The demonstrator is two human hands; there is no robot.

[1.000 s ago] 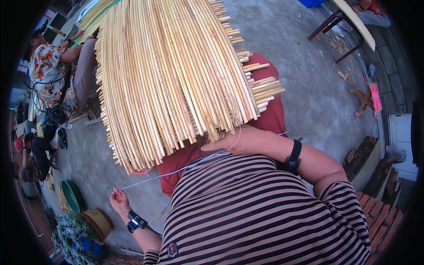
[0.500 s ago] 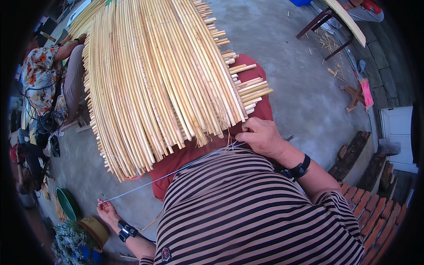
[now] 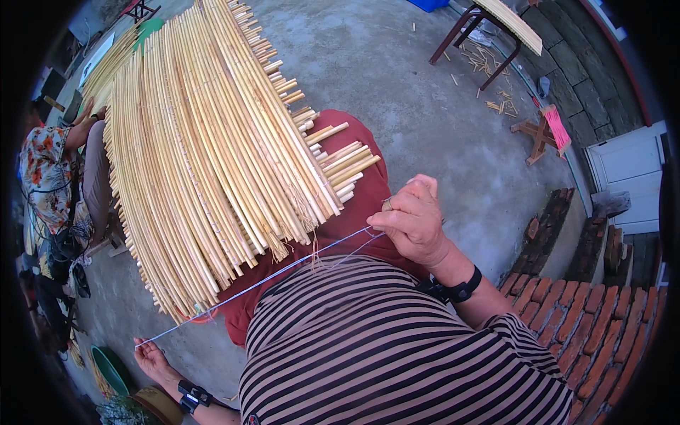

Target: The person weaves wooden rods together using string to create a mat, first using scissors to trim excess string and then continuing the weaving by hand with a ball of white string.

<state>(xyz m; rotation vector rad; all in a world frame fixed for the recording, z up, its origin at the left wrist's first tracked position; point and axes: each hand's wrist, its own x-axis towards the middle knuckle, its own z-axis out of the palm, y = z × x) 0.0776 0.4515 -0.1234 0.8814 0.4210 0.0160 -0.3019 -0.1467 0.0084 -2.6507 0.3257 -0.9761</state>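
Observation:
A mat of pale reed stalks (image 3: 205, 142), tied in rows with thin string, lies across my red-clad lap. Its stalk ends stick out unevenly on the right side. A thin bluish-white string (image 3: 273, 274) runs taut in front of the mat's near edge, from one hand to the other. At its lower left end, my left hand (image 3: 154, 363) is closed on the string, fingertips pinched. My right hand (image 3: 412, 221) is raised just right of the mat's near corner, thumb and finger pinching the other end. A slack loop of string hangs below the right fingers.
On the left, a person in a flowered shirt (image 3: 46, 163) sits by the mat's far side. A green basin (image 3: 110, 370) stands near my left hand. Brick paving (image 3: 574, 326), a wooden cross-stand with pink string (image 3: 542, 134) and a dark-legged stand (image 3: 471, 42) are on the right.
My right hand has moved off the mat's near corner to the right, drawing the string out longer. My left hand still holds its end. The view has shifted, and the mat appears further left.

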